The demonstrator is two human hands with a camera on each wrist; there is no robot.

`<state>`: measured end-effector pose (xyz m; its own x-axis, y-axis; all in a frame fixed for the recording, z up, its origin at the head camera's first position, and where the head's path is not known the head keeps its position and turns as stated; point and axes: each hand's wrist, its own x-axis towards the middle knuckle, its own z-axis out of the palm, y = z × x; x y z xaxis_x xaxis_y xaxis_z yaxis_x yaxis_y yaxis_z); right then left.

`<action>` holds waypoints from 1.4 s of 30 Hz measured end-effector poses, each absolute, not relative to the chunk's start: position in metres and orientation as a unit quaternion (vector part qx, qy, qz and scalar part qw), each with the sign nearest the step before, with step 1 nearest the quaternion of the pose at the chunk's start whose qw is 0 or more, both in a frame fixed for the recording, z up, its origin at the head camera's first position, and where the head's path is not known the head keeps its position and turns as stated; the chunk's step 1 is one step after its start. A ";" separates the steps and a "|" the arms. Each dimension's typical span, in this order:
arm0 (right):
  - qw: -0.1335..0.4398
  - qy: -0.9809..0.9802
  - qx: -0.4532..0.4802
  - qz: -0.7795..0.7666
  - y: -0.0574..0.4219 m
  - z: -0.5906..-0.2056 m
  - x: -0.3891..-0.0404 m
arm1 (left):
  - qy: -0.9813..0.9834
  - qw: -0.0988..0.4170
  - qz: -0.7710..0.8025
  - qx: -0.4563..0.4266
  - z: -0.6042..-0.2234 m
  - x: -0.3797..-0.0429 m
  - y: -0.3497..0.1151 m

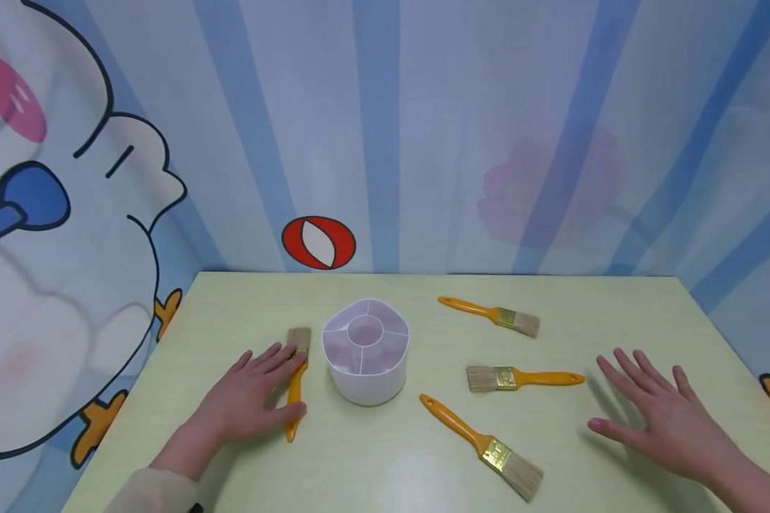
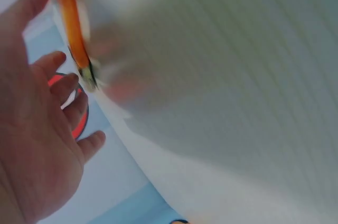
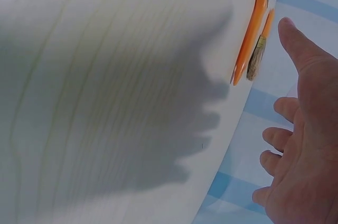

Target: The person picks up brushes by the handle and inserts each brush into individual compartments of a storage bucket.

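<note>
My left hand point(image 1: 250, 399) is over a paintbrush point(image 1: 294, 392) with an orange handle on the table's left side, its fingers spread and covering part of the brush. In the left wrist view the fingers point(image 2: 66, 86) are loosely extended beside that brush, not curled round it. My right hand point(image 1: 661, 413) hovers at the right with spread fingers and holds nothing, its shadow on the table. Nearest to it lies a horizontal paintbrush point(image 1: 542, 379), bristles pointing left. A larger paintbrush point(image 1: 465, 431) lies diagonally in front, and another paintbrush point(image 1: 481, 308) lies farther back.
Between the left brush and the others stands a white round organizer point(image 1: 368, 388) with several compartments round a central ring. The pale wooden table point(image 1: 244, 299) meets a striped, cartoon-printed backdrop point(image 1: 436, 142) at its back edge.
</note>
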<state>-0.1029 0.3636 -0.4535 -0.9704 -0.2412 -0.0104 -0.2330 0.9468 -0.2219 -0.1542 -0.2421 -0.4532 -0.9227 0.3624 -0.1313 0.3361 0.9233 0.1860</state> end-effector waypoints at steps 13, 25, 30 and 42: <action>0.028 0.986 -0.117 -0.114 0.363 -0.455 -0.105 | 0.977 0.055 0.057 0.199 -0.458 -0.151 -0.238; 0.032 0.986 -0.114 -0.118 0.365 -0.455 -0.105 | 0.976 0.069 0.068 0.194 -0.452 -0.154 -0.247; 0.034 0.986 -0.114 -0.116 0.365 -0.455 -0.106 | 0.986 0.042 0.096 0.129 -0.450 -0.153 -0.240; 0.035 0.985 -0.119 -0.116 0.366 -0.457 -0.107 | 0.995 0.064 0.073 0.022 -0.452 -0.142 -0.222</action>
